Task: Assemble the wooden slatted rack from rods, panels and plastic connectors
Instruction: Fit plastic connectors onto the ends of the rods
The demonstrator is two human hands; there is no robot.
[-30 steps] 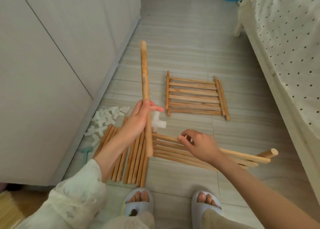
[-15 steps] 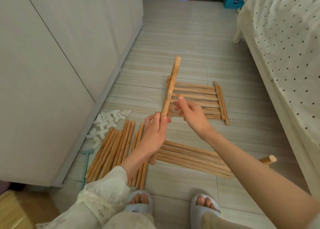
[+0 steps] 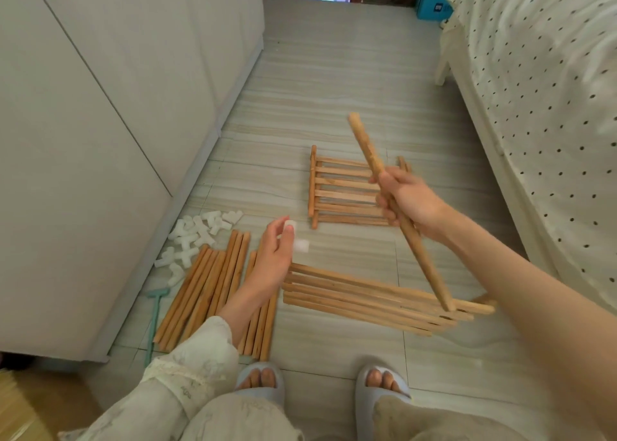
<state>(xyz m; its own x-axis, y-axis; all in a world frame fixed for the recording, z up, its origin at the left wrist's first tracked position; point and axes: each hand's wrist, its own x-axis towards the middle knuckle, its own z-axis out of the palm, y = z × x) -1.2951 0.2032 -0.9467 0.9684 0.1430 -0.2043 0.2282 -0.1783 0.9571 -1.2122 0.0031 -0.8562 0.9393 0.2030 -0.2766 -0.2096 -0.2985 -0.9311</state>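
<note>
- The right hand (image 3: 405,200) is raised at mid-height, fingers curled round a wooden rod (image 3: 397,207) near its middle; the rod slants from upper left to lower right.
- The right forearm is bare and reaches in from the lower right.
- The left hand (image 3: 275,257) is held lower, palm turned inward, thumb and fingertips pinching a small white connector (image 3: 295,237).
- The left forearm comes out of a pale sleeve (image 3: 197,357) at the lower left.
- Both feet stand in grey slippers (image 3: 374,394).

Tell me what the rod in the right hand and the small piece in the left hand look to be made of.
Rod: apparently wood, tan with darker mottling and a matte, unpainted look. Small connector: likely plastic, milky white and slightly translucent, like the pile of connectors by the wall.
</note>
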